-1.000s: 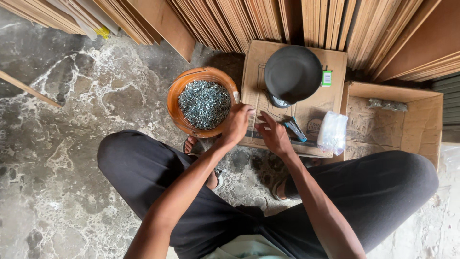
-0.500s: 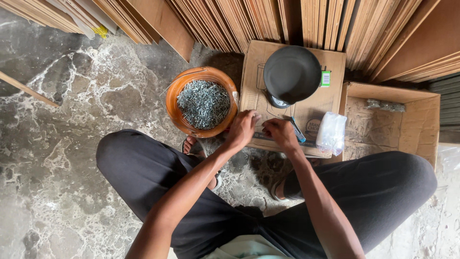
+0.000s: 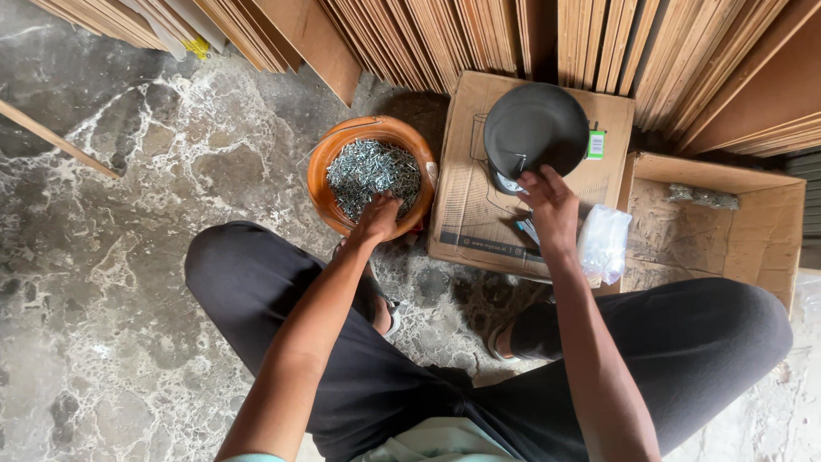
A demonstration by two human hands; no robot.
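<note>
An orange bowl (image 3: 323, 184) full of small silver screws (image 3: 372, 171) stands on the stone floor in front of me. My left hand (image 3: 376, 218) reaches into its near edge, fingers curled down among the screws; whether it grips any is hidden. My right hand (image 3: 549, 205) rests on a closed cardboard box (image 3: 466, 201), fingers spread at the near rim of a black round scale pan (image 3: 534, 128). A small dark tool (image 3: 523, 227) lies just under that hand.
A clear plastic bag (image 3: 604, 244) lies at the box's right edge. An open cardboard box (image 3: 727, 222) sits further right. Stacked plywood sheets (image 3: 599, 43) line the back. My knees flank the work spot.
My left hand moved left from the box into the orange bowl. My right hand moved up the box toward the black pan.
</note>
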